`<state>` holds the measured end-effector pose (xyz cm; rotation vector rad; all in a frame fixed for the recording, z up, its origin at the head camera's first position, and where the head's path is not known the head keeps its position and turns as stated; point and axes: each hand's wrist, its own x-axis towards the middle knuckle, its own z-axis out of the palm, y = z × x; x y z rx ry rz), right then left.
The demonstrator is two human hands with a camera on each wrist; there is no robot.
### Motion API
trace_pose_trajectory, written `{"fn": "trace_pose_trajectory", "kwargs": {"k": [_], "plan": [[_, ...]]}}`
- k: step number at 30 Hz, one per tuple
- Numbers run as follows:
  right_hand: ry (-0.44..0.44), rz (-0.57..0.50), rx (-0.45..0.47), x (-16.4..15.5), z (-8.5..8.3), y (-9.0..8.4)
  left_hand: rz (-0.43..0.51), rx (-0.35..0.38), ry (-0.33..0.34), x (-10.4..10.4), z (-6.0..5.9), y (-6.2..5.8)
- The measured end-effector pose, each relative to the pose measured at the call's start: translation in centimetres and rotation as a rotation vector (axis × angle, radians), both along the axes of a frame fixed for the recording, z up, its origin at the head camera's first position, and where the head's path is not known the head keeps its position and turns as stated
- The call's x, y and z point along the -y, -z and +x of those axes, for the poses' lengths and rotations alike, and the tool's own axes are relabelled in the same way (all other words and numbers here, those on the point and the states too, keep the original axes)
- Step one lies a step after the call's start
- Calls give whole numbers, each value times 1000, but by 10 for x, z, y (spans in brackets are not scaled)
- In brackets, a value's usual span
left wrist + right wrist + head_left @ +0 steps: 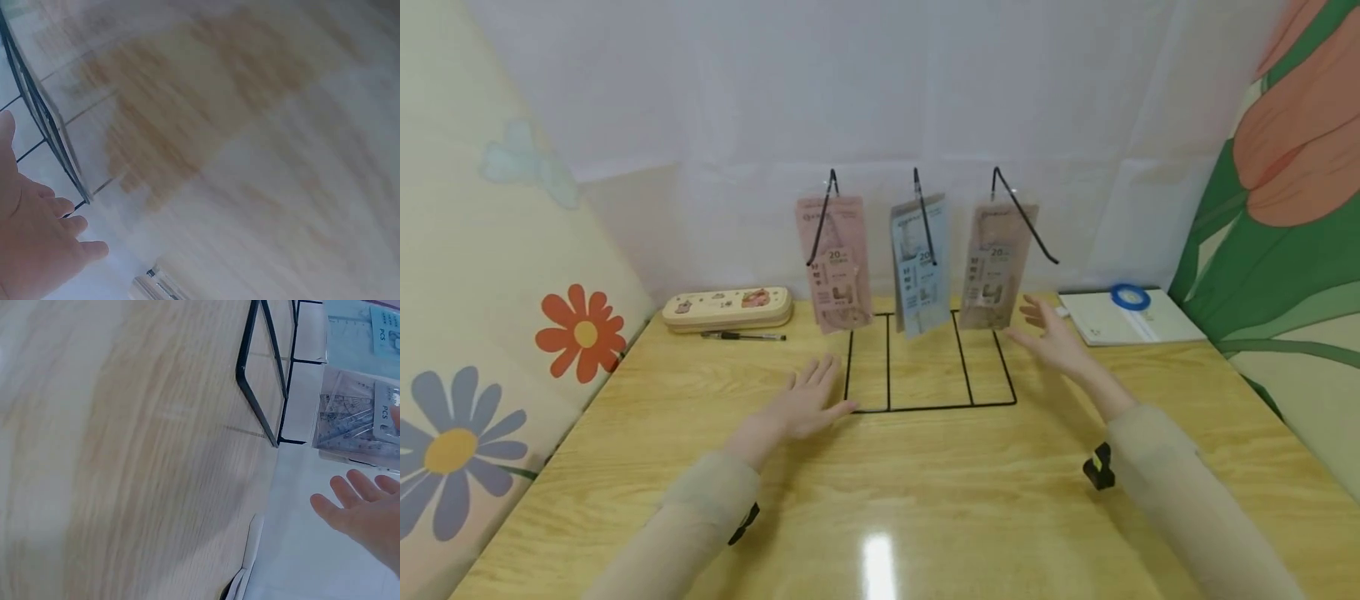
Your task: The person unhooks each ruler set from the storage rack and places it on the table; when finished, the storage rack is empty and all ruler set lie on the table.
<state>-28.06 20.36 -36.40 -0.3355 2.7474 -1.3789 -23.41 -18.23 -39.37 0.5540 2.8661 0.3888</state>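
Note:
A black wire rack stands on the wooden table, with three hooks at the top. From the left hook hangs a pink ruler-set pack, from the middle one a blue pack, and from the right one a brownish-pink pack. My left hand is spread, thumb near the rack's front left corner, holding nothing. Beside the right pack my right hand is held with fingers extended. In the right wrist view its fingers are close to that clear pack, where rulers show inside.
A cream pencil case lies at the back left, and a black pen in front of it. At the back right is a pale notebook bearing a blue tape roll. White sheeting covers the wall behind.

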Motion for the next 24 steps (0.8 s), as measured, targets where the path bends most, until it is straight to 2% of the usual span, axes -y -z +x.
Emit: {"fn": "trace_pose_trajectory", "kwargs": {"k": [4,10,16,21,24], "plan": [[25,-39,26,6,-6,-1,-11,26,13,-6,-4,3],[49,-105,-7,18,-13,0,-42,33,16,-12,-5,5],[66,-145,31,23,-18,1,-70,40,25,-11,-7,9],[73,-159,25,25,-17,0,-70,35,56,-11,-10,9],[84,-173,61,25,-12,-1,-55,36,70,-10,-11,8]]}}
